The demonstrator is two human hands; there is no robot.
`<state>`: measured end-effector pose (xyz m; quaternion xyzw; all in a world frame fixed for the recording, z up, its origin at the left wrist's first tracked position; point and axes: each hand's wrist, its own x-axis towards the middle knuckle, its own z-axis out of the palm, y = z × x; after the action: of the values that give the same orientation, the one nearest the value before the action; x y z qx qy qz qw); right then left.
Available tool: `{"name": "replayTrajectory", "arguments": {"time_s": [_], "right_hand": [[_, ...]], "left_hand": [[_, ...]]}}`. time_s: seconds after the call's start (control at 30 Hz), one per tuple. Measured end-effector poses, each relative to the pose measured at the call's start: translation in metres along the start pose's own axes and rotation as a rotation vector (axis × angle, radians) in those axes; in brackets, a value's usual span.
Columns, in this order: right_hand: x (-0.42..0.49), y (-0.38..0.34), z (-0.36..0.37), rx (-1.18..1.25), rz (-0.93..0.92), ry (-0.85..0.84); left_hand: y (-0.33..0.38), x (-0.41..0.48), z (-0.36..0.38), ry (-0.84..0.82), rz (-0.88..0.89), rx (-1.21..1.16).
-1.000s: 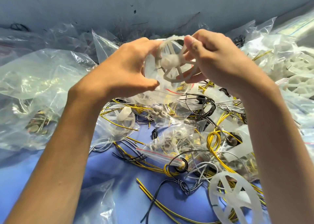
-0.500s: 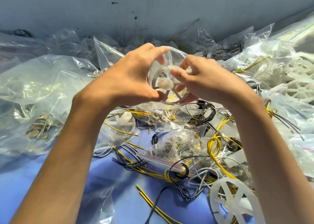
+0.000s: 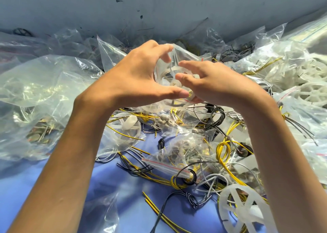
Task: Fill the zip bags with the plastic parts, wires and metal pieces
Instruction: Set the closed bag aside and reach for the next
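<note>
Now that the plastic wheel point(image 3: 166, 71) sits inside the zip bag point(image 3: 185, 55), one part's packed. Left hand point(image 3: 139, 77) clamps the bag (right hand point(image 3: 219, 85) grip: unclear).

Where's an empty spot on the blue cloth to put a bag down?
Bare blue cloth shows between the left forearm and the yellow wires, and at the left edge below the big bag. The right side is crowded with wires, bags and a white wheel.

Filled bags point(image 3: 40, 91) and tangled wires point(image 3: 185, 170) crowd the table; bare blue surface point(image 3: 109, 179) lies open near-left.
</note>
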<state>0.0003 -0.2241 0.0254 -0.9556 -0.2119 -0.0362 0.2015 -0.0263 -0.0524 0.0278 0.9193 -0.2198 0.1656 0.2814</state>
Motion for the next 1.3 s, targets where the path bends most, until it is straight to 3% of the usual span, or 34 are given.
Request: {"name": "replayTrajectory", "arguments": {"time_s": [0.3, 0.63, 0.8, 0.87, 0.97, 1.0, 1.1, 1.17, 1.3], "right_hand": [[-0.007, -0.005, -0.004, -0.139, 0.007, -0.182], [-0.006, -0.004, -0.006, -0.061, -0.072, -0.065], [-0.006, -0.002, -0.008, -0.053, -0.190, -0.134], [-0.008, -0.003, -0.008, -0.079, -0.251, -0.125], [-0.010, -0.007, -0.006, -0.077, -0.348, -0.096], [-0.010, -0.007, -0.005, -0.052, -0.356, -0.069], [-0.007, -0.007, -0.007, 0.032, -0.300, 0.137], [-0.005, -0.006, -0.009, 0.047, -0.276, 0.209], [-0.006, -0.004, -0.007, 0.046, -0.327, 0.177]], "left_hand": [[-0.002, 0.001, 0.000, 0.110, -0.019, 0.088], [-0.004, 0.005, 0.000, 0.419, -0.060, 0.047], [0.000, 0.005, -0.003, 0.590, -0.138, 0.064], [0.000, 0.005, -0.006, 0.489, -0.146, 0.047], [0.002, 0.002, -0.008, 0.136, -0.083, -0.012], [0.003, 0.001, -0.006, 0.140, -0.073, -0.023], [0.005, 0.004, -0.007, 0.390, -0.090, -0.015], [0.006, 0.004, -0.010, 0.367, -0.107, -0.061], [0.008, 0.001, -0.012, 0.340, -0.147, -0.103]]}}
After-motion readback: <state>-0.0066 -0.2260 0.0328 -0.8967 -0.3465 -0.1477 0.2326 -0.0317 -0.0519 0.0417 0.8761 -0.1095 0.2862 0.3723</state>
